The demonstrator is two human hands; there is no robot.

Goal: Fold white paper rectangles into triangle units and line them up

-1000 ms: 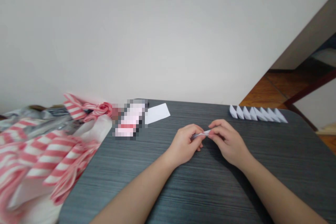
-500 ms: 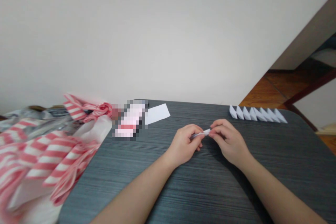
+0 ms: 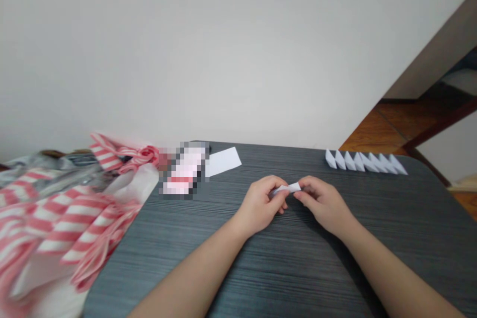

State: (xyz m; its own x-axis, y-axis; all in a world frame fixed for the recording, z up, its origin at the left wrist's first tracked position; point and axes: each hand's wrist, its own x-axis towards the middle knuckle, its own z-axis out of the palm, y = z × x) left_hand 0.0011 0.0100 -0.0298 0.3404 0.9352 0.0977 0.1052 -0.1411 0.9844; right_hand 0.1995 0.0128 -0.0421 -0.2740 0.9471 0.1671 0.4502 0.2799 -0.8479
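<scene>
- Left hand (image 3: 261,206): curled, pinching folded paper (image 3: 294,188) at left end.
- Right hand (image 3: 326,204): curled at paper's right end; cannot tell pinch.
- Paper's right end: more exposed than earlier.

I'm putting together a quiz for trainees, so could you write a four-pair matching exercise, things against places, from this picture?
1. small paper piece
2. row of folded papers
3. flat white sheet
4. striped cloth

A. left of the table
B. beside the pixelated object
C. between the left hand and right hand
D. toward the table's far right corner

Pairs: 1-C; 2-D; 3-B; 4-A
</scene>
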